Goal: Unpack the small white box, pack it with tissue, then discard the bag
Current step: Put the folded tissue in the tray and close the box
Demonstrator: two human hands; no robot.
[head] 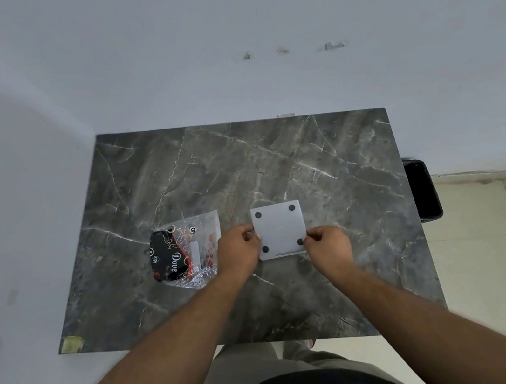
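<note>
A small white square box [279, 228] with a dark round pad at each corner is held just above the dark marble table [273, 161]. My left hand [237, 247] pinches its left edge and my right hand [328, 241] pinches its lower right corner. To the left lies a clear plastic bag [199, 251], flat on the table, with a black and red printed tissue pack [167, 259] and a small white item inside it. The bag touches neither hand.
A black bin [422, 188] stands on the floor past the table's right edge. White walls close off the far and left sides. A patch of yellowish tape [72, 343] sits on the near left corner.
</note>
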